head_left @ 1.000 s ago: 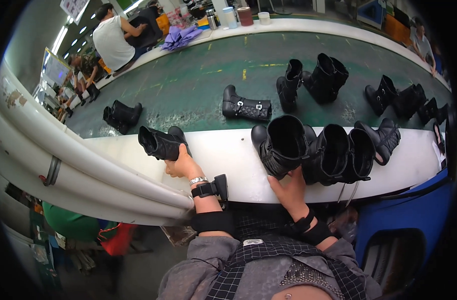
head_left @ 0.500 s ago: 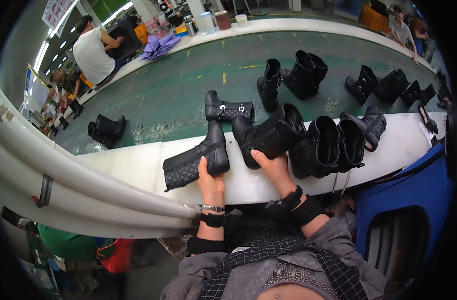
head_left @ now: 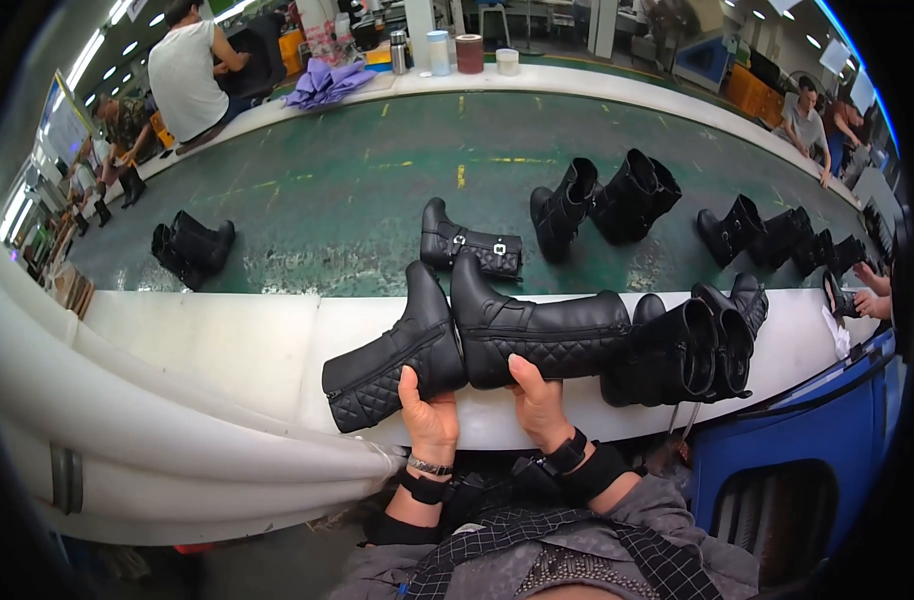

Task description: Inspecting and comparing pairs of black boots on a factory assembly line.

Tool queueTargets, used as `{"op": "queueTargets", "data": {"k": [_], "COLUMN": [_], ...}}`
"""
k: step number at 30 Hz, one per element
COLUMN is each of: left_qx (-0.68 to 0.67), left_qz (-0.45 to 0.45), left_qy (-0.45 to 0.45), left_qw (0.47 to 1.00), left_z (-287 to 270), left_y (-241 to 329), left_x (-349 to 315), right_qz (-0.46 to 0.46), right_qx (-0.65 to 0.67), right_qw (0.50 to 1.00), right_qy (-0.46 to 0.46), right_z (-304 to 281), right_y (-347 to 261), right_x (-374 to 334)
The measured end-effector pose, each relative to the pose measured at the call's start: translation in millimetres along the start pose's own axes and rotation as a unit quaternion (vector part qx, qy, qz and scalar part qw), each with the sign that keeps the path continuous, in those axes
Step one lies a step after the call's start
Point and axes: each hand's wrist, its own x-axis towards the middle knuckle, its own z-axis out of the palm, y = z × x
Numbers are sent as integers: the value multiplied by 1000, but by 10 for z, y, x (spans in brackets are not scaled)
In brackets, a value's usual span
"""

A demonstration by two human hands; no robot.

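Note:
Two black quilted boots are held with their soles facing each other and almost touching. My left hand grips the left boot, its shaft pointing left and its toe away from me. My right hand is closed on the right boot, whose shaft points right. Both thumbs show on the near side; the other fingers are mostly hidden behind the boots. A zip runs along each shaft. Just right of my right hand a pair of black boots stands on the white ledge.
On the green conveyor belt a buckled boot lies just beyond my hands. More boots stand farther right, and a pair at left. A blue machine is at lower right. Other people sit along the line.
The right boot has swung round so its shaft lies to the right and its sole meets the left boot's. Both boots have come closer together, and the view has shifted.

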Motion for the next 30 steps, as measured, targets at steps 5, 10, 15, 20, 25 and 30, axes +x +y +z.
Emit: {"op": "queueTargets", "data": {"k": [5,10,15,20,25,30], "left_qx": [-19,-15,-12,-18,-31,-52], "left_qz": [-4,1,-2,0,-7,-5], "left_qy": [-13,-13,-14,-19,-24,-35], "left_qw": [1000,1000,1000,1000,999,998], "left_z": [9,6,8,15,-11,-71], "left_y": [-13,-11,-28,-42,-42,-69], "left_x": [0,-29,-27,-34,-47,-51], "right_qz": [5,5,-8,12,-1,8], "right_qx": [47,60,66,79,61,89], "right_qw": [999,998,997,996,997,993], "right_qy": [-15,-17,-27,-37,-51,-75], "right_z": [22,37,-24,-90,-101,-124], "right_y": [-31,-16,13,13,-7,-34], "right_x": [-4,28,38,21,22,13]}}
